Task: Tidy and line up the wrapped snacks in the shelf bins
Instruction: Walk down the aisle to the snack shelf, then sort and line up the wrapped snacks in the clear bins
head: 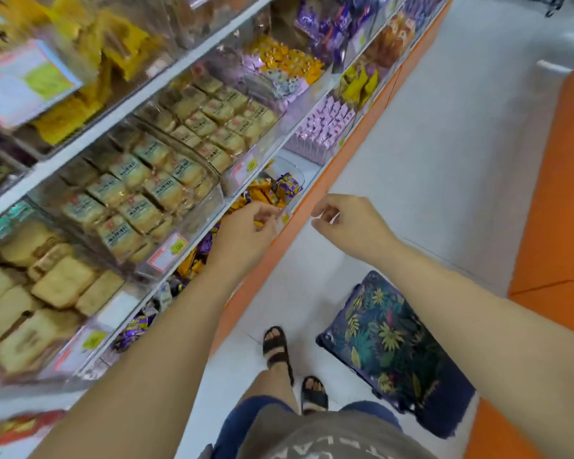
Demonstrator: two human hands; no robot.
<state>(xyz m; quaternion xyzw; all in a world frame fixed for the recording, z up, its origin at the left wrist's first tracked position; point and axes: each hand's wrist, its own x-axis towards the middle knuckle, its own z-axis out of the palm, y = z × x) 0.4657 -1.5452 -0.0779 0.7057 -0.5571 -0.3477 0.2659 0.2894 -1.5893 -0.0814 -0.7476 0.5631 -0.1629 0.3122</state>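
Note:
A clear bin (294, 173) on the lowest shelf holds a loose heap of orange and purple wrapped snacks (269, 190). My left hand (246, 230) reaches over the front of this bin with its fingers curled, and a small orange wrapper shows pinched between them. More orange and purple snacks (193, 260) lie in the bins under my left forearm, partly hidden. My right hand (348, 223) hovers over the floor just off the shelf edge, fingers loosely curled, holding nothing.
Above the low shelf, clear bins hold rows of beige wrapped cakes (140, 193). Pink packs (325, 127) stand further along. An orange base strip (348, 150) edges the shelf. A floral bag (388, 339) lies on the white floor beside my sandalled feet (275, 346).

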